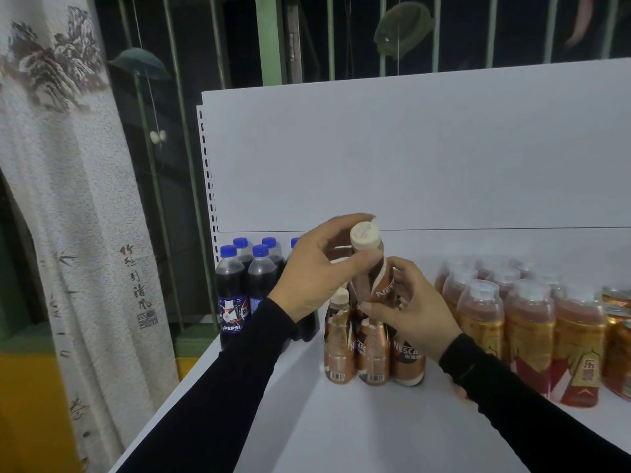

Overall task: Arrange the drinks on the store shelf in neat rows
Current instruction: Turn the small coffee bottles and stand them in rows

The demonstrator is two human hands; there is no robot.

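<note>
A brown Nescafe coffee bottle [370, 268] with a cream cap is lifted above a small group of standing Nescafe bottles [372, 349] on the white shelf [341, 425]. My left hand [317, 271] grips the lifted bottle at its neck, just under the cap. My right hand [415, 307] holds the same bottle lower down, around its labelled body. Blue-capped Pepsi bottles [235, 288] stand in rows at the shelf's left end. Amber tea bottles [526, 322] with clear caps stand in rows at the right.
The shelf's white back panel [409, 158] rises behind the drinks. A patterned curtain [68, 199] hangs to the left, beyond the shelf's edge. Gold cans [619, 339] sit at the far right. Green window bars run behind the panel.
</note>
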